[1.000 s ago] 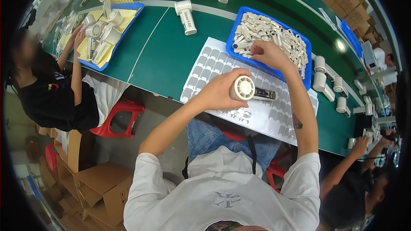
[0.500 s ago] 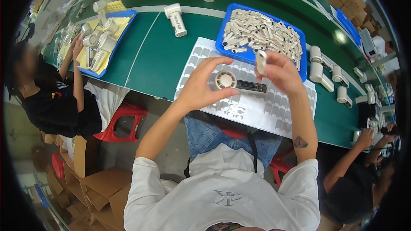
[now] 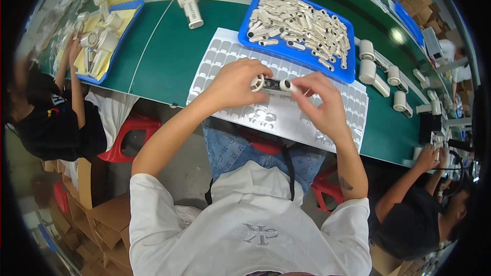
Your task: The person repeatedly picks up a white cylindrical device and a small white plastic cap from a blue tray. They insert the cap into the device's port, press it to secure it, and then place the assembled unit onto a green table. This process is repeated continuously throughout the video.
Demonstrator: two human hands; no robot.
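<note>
My left hand (image 3: pixel 236 83) is closed round the round head of a small white handheld fan (image 3: pixel 257 83). The fan's handle points right, its dark inner side showing. At the handle's far end, my right hand (image 3: pixel 325 105) pinches a small white handle cover (image 3: pixel 286 86) with a dark oval on it. Cover and handle overlap in view; whether they touch I cannot tell. Both hands are above a white sheet (image 3: pixel 312 132) printed with rows of grey shapes. Just beyond it, a blue tray (image 3: pixel 286 53) holds a heap of similar white covers.
A white fan (image 3: pixel 191 9) lies on the green table (image 3: pixel 161 53). More fans (image 3: pixel 369 71) lie at the right. On the left, a co-worker (image 3: pixel 51 117) handles parts by another blue tray (image 3: pixel 115 53). Another person (image 3: pixel 417 214) works at right. Red stools (image 3: pixel 134 135) stand below the table.
My right hand has lowered the white cover to the end of the fan's handle. My left hand has closed round the fan's head and tilted the fan. The whole view has shifted slightly.
</note>
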